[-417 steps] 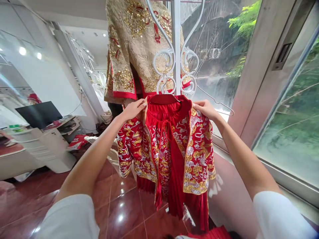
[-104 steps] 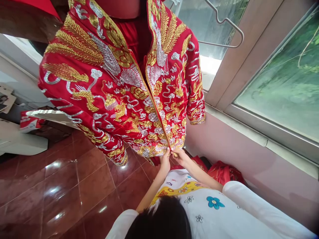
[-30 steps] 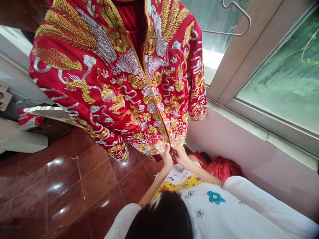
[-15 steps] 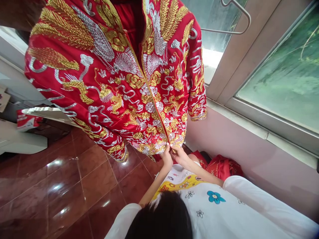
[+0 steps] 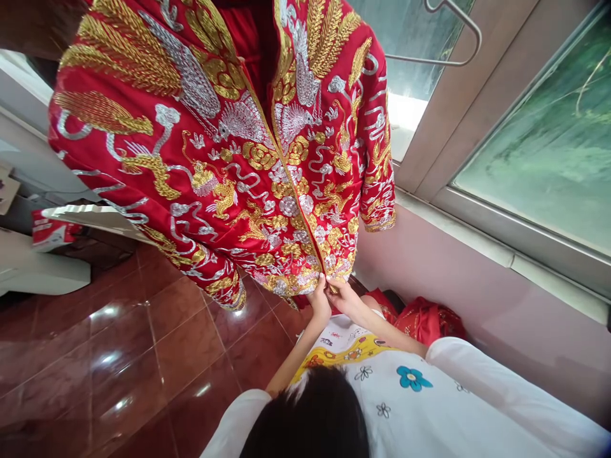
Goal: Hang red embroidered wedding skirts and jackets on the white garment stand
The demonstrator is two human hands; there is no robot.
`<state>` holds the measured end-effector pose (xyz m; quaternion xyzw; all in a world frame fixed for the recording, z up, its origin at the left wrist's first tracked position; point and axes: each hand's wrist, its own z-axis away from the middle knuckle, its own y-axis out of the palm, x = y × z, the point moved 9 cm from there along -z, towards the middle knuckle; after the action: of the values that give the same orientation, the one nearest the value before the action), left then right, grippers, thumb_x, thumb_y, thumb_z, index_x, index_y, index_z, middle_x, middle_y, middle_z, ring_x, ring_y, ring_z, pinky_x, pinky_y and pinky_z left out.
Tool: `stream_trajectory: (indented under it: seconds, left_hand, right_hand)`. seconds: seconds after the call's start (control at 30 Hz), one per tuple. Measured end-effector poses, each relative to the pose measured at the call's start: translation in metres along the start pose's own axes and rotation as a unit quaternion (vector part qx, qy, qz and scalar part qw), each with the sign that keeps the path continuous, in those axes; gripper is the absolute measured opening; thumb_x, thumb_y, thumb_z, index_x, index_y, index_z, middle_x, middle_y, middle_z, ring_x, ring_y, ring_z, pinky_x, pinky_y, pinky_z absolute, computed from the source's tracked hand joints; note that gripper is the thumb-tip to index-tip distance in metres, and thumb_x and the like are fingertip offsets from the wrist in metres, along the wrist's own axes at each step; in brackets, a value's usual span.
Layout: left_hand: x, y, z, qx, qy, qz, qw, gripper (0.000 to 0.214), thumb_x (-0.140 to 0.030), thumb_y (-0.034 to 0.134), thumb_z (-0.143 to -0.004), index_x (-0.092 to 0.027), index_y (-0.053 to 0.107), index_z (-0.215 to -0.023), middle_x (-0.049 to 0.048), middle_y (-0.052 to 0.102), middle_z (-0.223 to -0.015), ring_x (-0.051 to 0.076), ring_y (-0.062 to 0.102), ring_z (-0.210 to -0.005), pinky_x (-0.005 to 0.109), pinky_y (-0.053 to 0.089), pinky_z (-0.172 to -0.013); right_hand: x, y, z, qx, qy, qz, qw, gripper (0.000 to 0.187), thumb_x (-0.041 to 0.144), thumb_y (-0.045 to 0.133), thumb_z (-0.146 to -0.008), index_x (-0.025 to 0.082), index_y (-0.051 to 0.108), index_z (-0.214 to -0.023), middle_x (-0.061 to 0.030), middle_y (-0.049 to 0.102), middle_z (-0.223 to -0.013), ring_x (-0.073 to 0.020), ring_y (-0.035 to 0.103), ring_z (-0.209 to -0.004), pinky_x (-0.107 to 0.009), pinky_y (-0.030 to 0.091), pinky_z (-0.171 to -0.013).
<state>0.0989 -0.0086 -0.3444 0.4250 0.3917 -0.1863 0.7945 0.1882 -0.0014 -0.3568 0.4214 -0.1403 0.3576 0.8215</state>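
Observation:
A red embroidered jacket (image 5: 296,210), worked in gold and silver with birds, dragons and flowers, hangs in front of me. Its front edges meet from the chest down to the hem and part at the neck. At the bottom of this front opening, my left hand (image 5: 321,301) pinches the hem edge on its side. Close beside it, my right hand (image 5: 344,298) has its fingers closed on the other hem edge. Both hands almost touch; the fingertips partly hide whatever fastener may be between them.
Red fabric (image 5: 427,321) lies low by the pink wall (image 5: 429,248). A metal hanger hook (image 5: 470,44) is near the window frame (image 5: 470,121). To the left are a white machine-like piece (image 5: 42,267), a red and white box (image 5: 55,229) and the tiled floor (image 5: 128,337).

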Motion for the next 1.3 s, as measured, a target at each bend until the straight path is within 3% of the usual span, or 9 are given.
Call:
stream_trajectory:
  seconds: [0.3,0.5,0.67,0.8,0.97,1.13,1.3]
  left_hand:
    - [-0.008,0.000,0.005,-0.010,-0.005,-0.019,1.000,0.037,-0.023,0.073,-0.071,-0.019,0.062,-0.106,0.0082,0.066,-0.113,0.021,0.064,-0.101,0.033,0.052,-0.088]
    - [-0.023,-0.001,0.001,-0.003,0.045,-0.040,0.998,0.041,-0.021,0.074,-0.070,-0.021,0.059,-0.109,0.0054,0.066,-0.112,0.019,0.058,-0.112,0.034,0.045,-0.100]
    - [-0.039,0.004,0.017,-0.002,0.006,-0.018,1.000,0.045,-0.018,0.073,-0.070,-0.021,0.058,-0.111,0.0051,0.067,-0.109,0.019,0.059,-0.110,0.036,0.044,-0.100]
    - [-0.068,0.019,0.046,0.006,-0.011,0.018,1.000,0.048,-0.016,0.073,-0.069,-0.023,0.058,-0.115,0.0055,0.064,-0.117,0.019,0.055,-0.116,0.035,0.042,-0.103]
    - [-0.102,0.052,0.072,0.051,-0.019,0.069,0.996,0.047,-0.021,0.071,-0.072,-0.023,0.059,-0.117,0.0057,0.062,-0.121,0.022,0.050,-0.123,0.037,0.040,-0.105]
    - [-0.101,0.076,0.082,0.081,-0.075,0.077,0.991,0.040,-0.031,0.067,-0.077,-0.020,0.062,-0.115,0.0068,0.063,-0.120,0.023,0.050,-0.123,0.037,0.038,-0.107]
    - [-0.093,0.088,0.087,0.110,-0.111,0.094,0.983,0.044,-0.040,0.064,-0.079,-0.018,0.061,-0.117,0.0097,0.064,-0.119,0.024,0.053,-0.120,0.038,0.039,-0.106]
  right_hand:
    - [0.010,0.003,0.000,0.032,-0.063,0.098,0.993,0.025,0.027,0.075,-0.053,0.019,0.055,-0.067,0.0027,0.060,-0.063,-0.0141,0.059,-0.069,-0.026,0.050,-0.064]
    - [0.016,0.001,0.015,-0.025,-0.064,0.003,0.998,0.033,0.018,0.077,-0.047,0.020,0.058,-0.074,0.0032,0.065,-0.070,-0.0145,0.062,-0.070,-0.027,0.053,-0.068]
    - [0.037,0.008,0.046,-0.027,-0.094,0.008,0.995,0.036,0.015,0.080,-0.049,0.019,0.062,-0.079,0.0009,0.069,-0.077,-0.0160,0.064,-0.073,-0.029,0.055,-0.072]
    - [0.061,0.027,0.079,0.007,-0.139,0.025,0.990,0.039,0.017,0.082,-0.052,0.017,0.065,-0.087,-0.0009,0.070,-0.084,-0.0155,0.064,-0.074,-0.029,0.055,-0.071]
    - [0.088,0.058,0.112,0.035,-0.163,0.008,0.986,0.040,0.017,0.081,-0.055,0.019,0.065,-0.092,-0.0008,0.071,-0.088,-0.0154,0.065,-0.078,-0.028,0.054,-0.075]
    - [0.104,0.082,0.130,0.080,-0.199,-0.010,0.977,0.052,0.015,0.080,-0.056,0.021,0.064,-0.104,-0.0011,0.071,-0.093,-0.0167,0.065,-0.084,-0.030,0.054,-0.083]
    - [0.102,0.087,0.133,0.097,-0.182,0.000,0.978,0.052,0.017,0.080,-0.055,0.020,0.065,-0.105,-0.0025,0.071,-0.094,-0.0214,0.065,-0.090,-0.036,0.053,-0.086]
